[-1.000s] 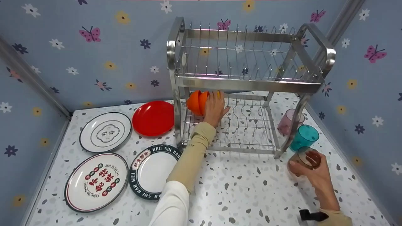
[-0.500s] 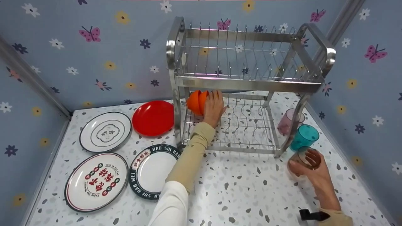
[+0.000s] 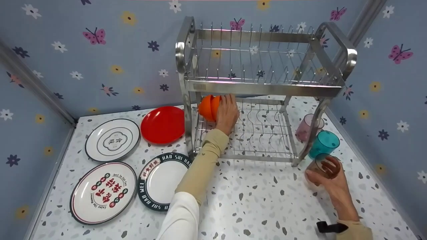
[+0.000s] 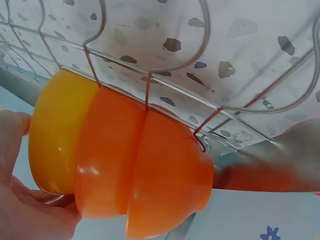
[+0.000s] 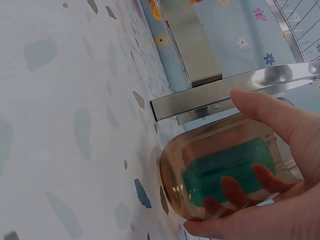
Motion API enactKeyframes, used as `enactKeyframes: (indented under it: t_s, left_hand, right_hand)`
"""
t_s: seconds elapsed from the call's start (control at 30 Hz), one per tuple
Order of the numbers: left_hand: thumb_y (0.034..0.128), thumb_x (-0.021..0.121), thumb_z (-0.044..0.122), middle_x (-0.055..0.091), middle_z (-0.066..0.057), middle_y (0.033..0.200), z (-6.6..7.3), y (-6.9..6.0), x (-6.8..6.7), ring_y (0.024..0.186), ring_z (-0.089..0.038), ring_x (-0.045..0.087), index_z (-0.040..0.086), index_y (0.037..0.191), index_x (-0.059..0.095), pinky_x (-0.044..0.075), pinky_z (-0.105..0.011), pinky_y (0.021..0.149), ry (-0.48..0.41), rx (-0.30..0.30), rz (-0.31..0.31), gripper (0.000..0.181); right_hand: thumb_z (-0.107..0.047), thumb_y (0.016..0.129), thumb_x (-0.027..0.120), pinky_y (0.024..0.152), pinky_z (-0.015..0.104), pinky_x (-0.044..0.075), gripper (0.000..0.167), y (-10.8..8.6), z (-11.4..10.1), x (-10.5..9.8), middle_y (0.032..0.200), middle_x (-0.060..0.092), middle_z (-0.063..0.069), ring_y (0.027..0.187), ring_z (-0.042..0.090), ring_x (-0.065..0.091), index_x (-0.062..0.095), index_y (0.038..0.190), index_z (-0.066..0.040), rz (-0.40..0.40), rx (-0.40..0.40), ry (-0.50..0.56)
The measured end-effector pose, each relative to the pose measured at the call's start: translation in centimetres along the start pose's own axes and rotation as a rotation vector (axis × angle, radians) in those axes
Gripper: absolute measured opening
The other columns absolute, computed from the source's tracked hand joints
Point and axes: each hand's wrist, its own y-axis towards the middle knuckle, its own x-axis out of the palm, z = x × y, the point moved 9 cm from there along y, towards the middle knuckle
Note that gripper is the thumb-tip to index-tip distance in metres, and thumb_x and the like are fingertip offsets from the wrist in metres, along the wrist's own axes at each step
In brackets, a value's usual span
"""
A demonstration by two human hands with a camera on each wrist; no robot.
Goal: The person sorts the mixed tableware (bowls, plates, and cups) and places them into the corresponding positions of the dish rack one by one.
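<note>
In the head view my left hand [image 3: 227, 111] reaches under the rack's upper tier and grips a yellow bowl [image 4: 57, 132]. Fingers curl about that bowl's outer side in the left wrist view; part of the hand lies out of frame. Two orange bowls [image 3: 207, 108] stand tilted on edge beside it on the lower wire shelf [image 4: 175, 89], nested against one another. At the right my right hand [image 3: 333, 186] holds a clear brown cup [image 5: 220, 165], thumb on one side and fingers on the other. The cup stands upright on the speckled table.
A two-tier metal dish rack [image 3: 263, 88] stands at the back. Left of it lie a red plate [image 3: 162, 125], a white plate [image 3: 96, 143], an oval plate [image 3: 83, 190] and a dark-rimmed plate [image 3: 163, 183]. A teal cup [image 3: 322, 146] and a pink cup [image 3: 303, 128] stand right.
My left thumb has drawn in toward the bowls, and the yellow bowl is now hidden from the head view. My right hand and the brown cup stay nearly where they were.
</note>
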Motion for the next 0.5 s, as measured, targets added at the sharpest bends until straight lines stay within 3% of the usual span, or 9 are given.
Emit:
enactKeyframes:
  t_s: [0.17,0.5]
  left_hand:
    - [0.1017,0.058,0.037,0.058,-0.019,0.137,0.2,0.0,-0.7,0.125,-0.032,0.056,-0.004,0.144,0.048,0.045,-0.036,0.11,0.013,0.036,-0.016,0.06]
    - [0.1028,0.058,0.043,0.058,-0.019,0.135,0.2,-0.5,-2.0,0.123,-0.032,0.056,-0.002,0.144,0.05,0.045,-0.039,0.109,-0.113,0.045,0.005,0.062]
  right_hand:
    - [-0.009,0.088,0.082,0.093,0.017,0.046,0.078,-0.3,-0.6,0.2,0.138,0.042,-0.003,0.127,0.015,0.041,0.035,0.15,-0.021,0.009,-0.025,0.009]
    - [-0.007,0.087,0.083,0.094,0.019,0.043,0.076,-1.2,-2.1,0.7,0.137,0.044,-0.001,0.127,0.018,0.041,0.036,0.145,-0.021,-0.011,-0.057,-0.019]
